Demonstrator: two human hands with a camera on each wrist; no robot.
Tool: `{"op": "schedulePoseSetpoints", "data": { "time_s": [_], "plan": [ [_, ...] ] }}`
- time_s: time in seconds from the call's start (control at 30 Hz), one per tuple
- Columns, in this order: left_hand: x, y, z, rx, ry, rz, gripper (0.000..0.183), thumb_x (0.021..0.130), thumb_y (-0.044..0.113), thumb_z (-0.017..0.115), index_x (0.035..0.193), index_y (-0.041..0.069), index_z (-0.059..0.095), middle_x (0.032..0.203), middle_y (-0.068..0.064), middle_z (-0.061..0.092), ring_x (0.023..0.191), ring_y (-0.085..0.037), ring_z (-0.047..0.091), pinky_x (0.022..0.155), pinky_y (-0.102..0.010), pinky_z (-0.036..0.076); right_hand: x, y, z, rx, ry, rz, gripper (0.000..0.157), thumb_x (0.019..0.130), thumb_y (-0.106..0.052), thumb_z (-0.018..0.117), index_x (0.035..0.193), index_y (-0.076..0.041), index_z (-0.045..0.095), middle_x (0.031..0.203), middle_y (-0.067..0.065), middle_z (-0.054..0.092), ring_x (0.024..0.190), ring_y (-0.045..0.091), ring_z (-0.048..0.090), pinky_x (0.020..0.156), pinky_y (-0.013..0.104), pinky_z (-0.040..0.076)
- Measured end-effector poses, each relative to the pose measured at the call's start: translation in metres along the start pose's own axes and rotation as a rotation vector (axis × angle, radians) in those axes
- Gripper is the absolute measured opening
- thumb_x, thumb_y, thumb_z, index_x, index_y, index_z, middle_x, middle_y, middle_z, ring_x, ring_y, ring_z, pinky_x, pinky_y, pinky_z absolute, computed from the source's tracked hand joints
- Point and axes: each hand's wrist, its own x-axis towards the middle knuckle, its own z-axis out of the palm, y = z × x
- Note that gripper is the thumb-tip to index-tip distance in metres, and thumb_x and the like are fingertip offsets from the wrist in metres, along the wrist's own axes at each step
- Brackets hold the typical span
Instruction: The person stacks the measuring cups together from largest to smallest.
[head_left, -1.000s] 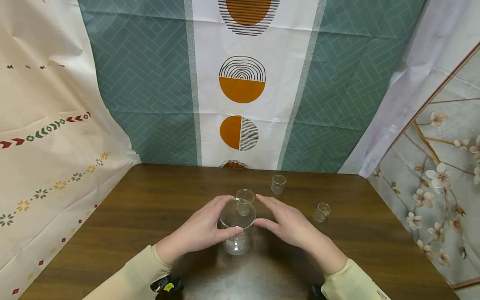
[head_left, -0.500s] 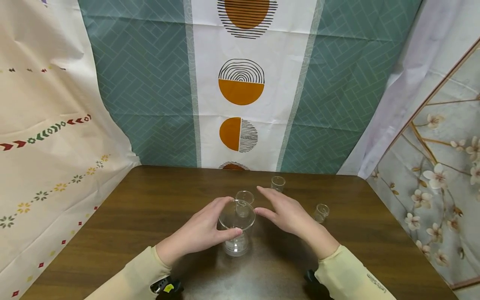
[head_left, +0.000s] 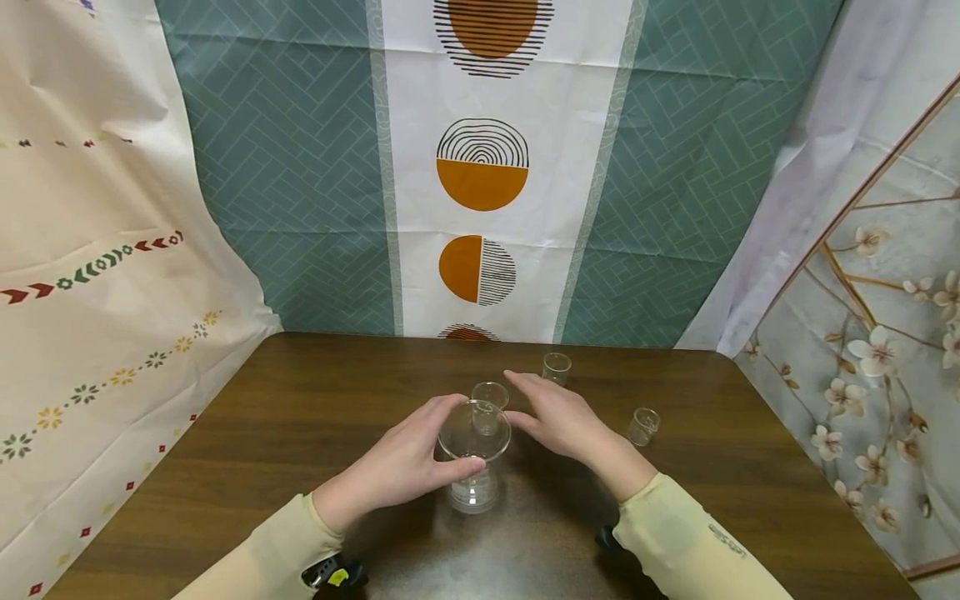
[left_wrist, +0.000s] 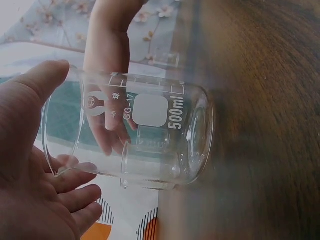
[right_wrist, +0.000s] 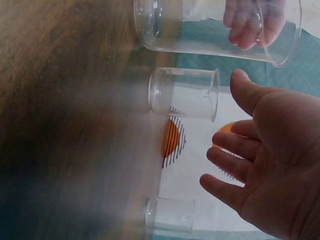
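My left hand (head_left: pixel 412 454) holds a large glass beaker (left_wrist: pixel 150 107) near its rim, thumb on the near side and fingers round the far side. This beaker is marked 500ml, stands upright on the table and looks empty. Behind it is a medium glass beaker (right_wrist: pixel 182 95), partly seen through the large one in the head view. My right hand (head_left: pixel 562 417) hovers to the right of these two, fingers spread and relaxed, holding nothing. Its thumb points toward the medium beaker, with a gap between them in the right wrist view.
Farther back stands a small beaker (head_left: pixel 557 365), partly hidden by my right hand. Another small beaker (head_left: pixel 643 426) stands right of that hand. The brown wooden table (head_left: pixel 300 383) ends at a patterned cloth backdrop (head_left: pixel 480 167), with more cloth at both sides.
My right hand has moved from beside the large beaker's rim farther back, then slightly left toward the medium beaker. The left hand and the large beaker have stayed in place.
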Motion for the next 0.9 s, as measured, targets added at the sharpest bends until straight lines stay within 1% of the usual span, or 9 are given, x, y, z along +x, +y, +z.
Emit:
{"op": "schedulePoseSetpoints", "data": {
  "time_s": [0.23,0.37,0.63,0.77,0.9],
  "plan": [
    [0.000,0.000,-0.001,-0.005,-0.013,-0.003,0.084,0.096,0.063,0.081,0.157,0.013,0.052,0.151,-0.001,0.060,0.133,-0.020,0.060,0.109,-0.052,0.054,0.007,0.001,0.006,-0.009,-0.007,-0.005,0.069,0.108,-0.041,0.075,0.166,-0.011,0.051,0.163,0.016,0.056,0.150,0.038,0.052,0.116,0.062,0.046],
    [0.000,-0.001,-0.001,-0.004,-0.013,-0.007,0.086,0.096,0.063,0.081,0.157,0.011,0.052,0.152,-0.004,0.059,0.134,-0.022,0.061,0.110,-0.053,0.053,0.013,0.001,0.009,-0.014,-0.021,-0.001,0.070,0.107,-0.043,0.074,0.165,-0.011,0.051,0.163,0.015,0.056,0.150,0.037,0.053,0.117,0.062,0.046],
    [0.000,-0.001,-0.001,-0.004,-0.009,-0.009,0.084,0.095,0.063,0.082,0.156,0.015,0.052,0.152,-0.002,0.060,0.135,-0.022,0.060,0.110,-0.053,0.053,0.020,-0.001,0.012,-0.022,-0.052,0.009,0.071,0.108,-0.045,0.073,0.165,-0.010,0.050,0.162,0.016,0.056,0.149,0.036,0.054,0.116,0.060,0.047],
    [0.000,-0.001,-0.001,-0.002,-0.010,-0.005,0.085,0.095,0.063,0.082,0.157,0.014,0.052,0.152,-0.003,0.059,0.136,-0.022,0.060,0.111,-0.053,0.053,0.023,-0.002,0.013,-0.015,-0.060,0.018,0.071,0.108,-0.044,0.073,0.165,-0.010,0.051,0.162,0.016,0.056,0.148,0.036,0.055,0.117,0.059,0.046],
    [0.000,-0.001,-0.001,-0.004,-0.016,-0.016,0.087,0.095,0.063,0.082,0.158,0.013,0.050,0.153,-0.004,0.059,0.137,-0.023,0.059,0.111,-0.053,0.052,0.026,-0.004,0.014,-0.018,-0.067,0.023,0.071,0.107,-0.045,0.074,0.165,-0.010,0.051,0.162,0.015,0.057,0.148,0.035,0.056,0.118,0.059,0.046]
  ]
}}
